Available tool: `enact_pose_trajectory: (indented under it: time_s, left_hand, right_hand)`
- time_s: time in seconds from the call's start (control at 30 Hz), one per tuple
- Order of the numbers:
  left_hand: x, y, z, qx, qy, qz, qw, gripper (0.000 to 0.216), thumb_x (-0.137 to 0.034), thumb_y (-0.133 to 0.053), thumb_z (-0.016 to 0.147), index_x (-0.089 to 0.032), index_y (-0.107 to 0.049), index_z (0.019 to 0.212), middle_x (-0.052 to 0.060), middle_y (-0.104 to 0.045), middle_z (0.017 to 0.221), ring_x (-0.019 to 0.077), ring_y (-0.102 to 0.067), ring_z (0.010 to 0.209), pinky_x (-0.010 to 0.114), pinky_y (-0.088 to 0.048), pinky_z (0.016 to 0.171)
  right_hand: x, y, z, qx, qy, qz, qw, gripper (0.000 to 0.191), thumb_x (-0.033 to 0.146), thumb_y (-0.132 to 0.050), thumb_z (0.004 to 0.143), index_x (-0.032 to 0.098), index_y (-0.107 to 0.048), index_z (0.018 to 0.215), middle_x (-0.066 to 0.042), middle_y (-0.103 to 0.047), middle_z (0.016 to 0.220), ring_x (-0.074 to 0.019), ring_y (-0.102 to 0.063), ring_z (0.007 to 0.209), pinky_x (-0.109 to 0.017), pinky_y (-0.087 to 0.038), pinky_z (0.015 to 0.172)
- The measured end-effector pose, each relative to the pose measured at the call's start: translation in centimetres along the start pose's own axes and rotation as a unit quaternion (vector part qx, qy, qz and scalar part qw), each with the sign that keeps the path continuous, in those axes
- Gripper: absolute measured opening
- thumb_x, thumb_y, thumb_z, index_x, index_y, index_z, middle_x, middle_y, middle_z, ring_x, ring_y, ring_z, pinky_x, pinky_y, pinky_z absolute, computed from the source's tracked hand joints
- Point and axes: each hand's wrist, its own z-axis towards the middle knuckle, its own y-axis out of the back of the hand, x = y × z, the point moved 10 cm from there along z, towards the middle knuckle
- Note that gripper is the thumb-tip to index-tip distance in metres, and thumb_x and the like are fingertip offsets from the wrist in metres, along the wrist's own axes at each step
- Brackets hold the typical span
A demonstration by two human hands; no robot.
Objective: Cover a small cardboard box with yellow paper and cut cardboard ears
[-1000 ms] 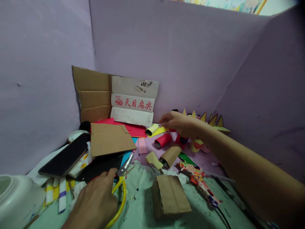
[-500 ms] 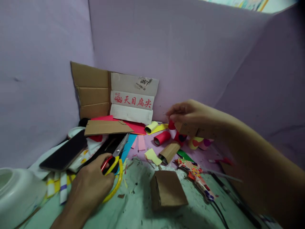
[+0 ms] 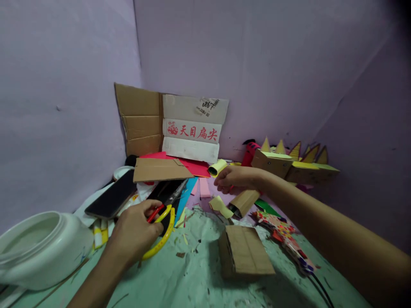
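At the left edge of the table point(image 3: 192, 286), toward its front, sits a white plastic jar point(image 3: 41, 248) with its wide mouth open. Just right of it a dark phone point(image 3: 111, 200) lies face up on loose papers. The left hand point(image 3: 135, 233) is closed on the scissors point(image 3: 171, 220), thumb and fingers pinching the yellow-and-red handle loops. The blades point away toward the back-left corner and rest over a black sheet.

Behind them a flat cardboard sheet point(image 3: 160, 170) lies on red paper. A box flap point(image 3: 191, 130) with red print leans against the lilac wall at that corner.

The right hand point(image 3: 236, 179) is at the middle of the table near the back edge. It is palm down with fingers curled, just right of a yellow paper roll point(image 3: 217, 167). A sliver of red shows under the fingers, but it cannot be told whether the hand grips anything. A brown cardboard tube point(image 3: 244, 202) lies just in front of that hand, and a folded cardboard piece point(image 3: 245, 254) lies nearer the front edge.

Farther right, a spiked cardboard figure point(image 3: 298, 169) stands along the back edge, and a patterned paper strip point(image 3: 284, 237) lies beside the right forearm.
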Motion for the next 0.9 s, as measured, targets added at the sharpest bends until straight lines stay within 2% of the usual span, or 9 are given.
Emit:
enact_pose_trajectory:
  time_s: [0.17, 0.33, 0.43, 0.5, 0.6, 0.7, 0.77, 0.83, 0.9]
  left_hand:
    - [-0.4, -0.9, -0.5, 0.01, 0.001, 0.12, 0.993, 0.043, -0.017, -0.048, 0.058, -0.024, -0.065, 0.097, 0.008, -0.07, 0.09, 0.0298, -0.062, 0.083, 0.035, -0.042, 0.065]
    - [-0.7, -1.3, -0.8, 0.007, -0.004, 0.175, 0.985, 0.044, -0.018, -0.045, 0.062, -0.027, -0.062, 0.101, 0.009, -0.07, 0.086, 0.0337, -0.062, 0.082, 0.035, -0.037, 0.059]
    - [-0.9, -1.7, -0.9, 0.012, -0.015, 0.197, 0.98, 0.045, -0.015, -0.041, 0.061, -0.026, -0.06, 0.101, 0.009, -0.07, 0.085, 0.0333, -0.063, 0.079, 0.034, -0.036, 0.057]
    - [-1.0, -1.9, -0.9, 0.013, -0.023, 0.209, 0.978, 0.044, -0.014, -0.04, 0.061, -0.026, -0.06, 0.099, 0.01, -0.07, 0.086, 0.033, -0.063, 0.079, 0.034, -0.035, 0.057]
    - [-0.7, -2.0, -0.9, 0.01, -0.009, 0.215, 0.977, 0.044, -0.014, -0.042, 0.06, -0.027, -0.06, 0.098, 0.009, -0.07, 0.087, 0.032, -0.063, 0.079, 0.033, -0.035, 0.057]
    - [-0.5, -2.0, -0.8, 0.007, 0.002, 0.218, 0.976, 0.043, -0.015, -0.043, 0.059, -0.028, -0.06, 0.097, 0.008, -0.07, 0.086, 0.0325, -0.063, 0.079, 0.034, -0.035, 0.057]
    - [-0.5, -2.1, -0.8, 0.012, 0.001, 0.224, 0.975, 0.043, -0.015, -0.043, 0.06, -0.027, -0.06, 0.097, 0.009, -0.07, 0.086, 0.0338, -0.063, 0.079, 0.035, -0.036, 0.057]
    - [-0.5, -2.3, -0.7, 0.018, 0.0, 0.231, 0.973, 0.042, -0.015, -0.043, 0.06, -0.026, -0.06, 0.096, 0.01, -0.069, 0.085, 0.0346, -0.063, 0.079, 0.036, -0.036, 0.057]
    - [-0.4, -2.5, -0.7, 0.021, -0.005, 0.242, 0.97, 0.04, -0.014, -0.042, 0.061, -0.024, -0.06, 0.095, 0.012, -0.069, 0.084, 0.0349, -0.063, 0.079, 0.036, -0.037, 0.057]
  right_hand:
    - [-1.3, -2.0, 3.0, -0.013, -0.083, -0.03, 0.996, 0.014, 0.021, -0.061, 0.074, 0.013, -0.059, 0.063, -0.005, -0.062, 0.051, -0.017, -0.063, 0.053, -0.026, -0.052, 0.048]
    - [-1.3, -3.0, 5.1, -0.047, -0.123, -0.086, 0.988, 0.022, 0.03, -0.07, 0.067, 0.012, -0.057, 0.063, -0.005, -0.059, 0.05, -0.0221, -0.064, 0.058, -0.029, -0.051, 0.046]
    - [-1.0, -3.4, 5.9, -0.064, -0.134, -0.106, 0.983, 0.027, 0.03, -0.077, 0.059, 0.013, -0.058, 0.068, -0.007, -0.062, 0.059, -0.0238, -0.065, 0.065, -0.029, -0.051, 0.05]
    - [-1.1, -3.9, 6.3, -0.061, -0.145, -0.108, 0.982, 0.025, 0.025, -0.078, 0.06, 0.011, -0.06, 0.072, -0.009, -0.064, 0.066, -0.024, -0.065, 0.069, -0.03, -0.052, 0.054]
    - [-1.4, -4.7, 6.6, -0.045, -0.169, -0.086, 0.981, 0.024, 0.024, -0.068, 0.074, 0.009, -0.061, 0.091, -0.01, -0.065, 0.088, -0.0209, -0.064, 0.078, -0.032, -0.053, 0.063]
    - [-1.5, -4.4, 6.0, -0.041, -0.18, -0.049, 0.982, 0.027, 0.027, -0.054, 0.086, 0.014, -0.055, 0.109, -0.007, -0.059, 0.106, -0.0176, -0.061, 0.086, -0.036, -0.052, 0.072]
    - [-1.2, -3.4, 5.2, -0.049, -0.169, -0.024, 0.984, 0.02, 0.023, -0.057, 0.084, 0.01, -0.058, 0.1, -0.008, -0.062, 0.093, -0.0166, -0.061, 0.076, -0.033, -0.053, 0.066]
    - [-0.6, -2.0, 3.9, -0.061, -0.141, 0.001, 0.988, 0.007, 0.015, -0.062, 0.079, 0.008, -0.059, 0.079, -0.005, -0.06, 0.069, -0.0136, -0.058, 0.059, -0.028, -0.052, 0.055]
    - [0.3, -0.3, 2.5, -0.076, -0.096, 0.029, 0.992, 0.012, 0.013, -0.061, 0.078, 0.012, -0.055, 0.068, 0.0, -0.053, 0.056, -0.0103, -0.052, 0.05, -0.024, -0.05, 0.049]
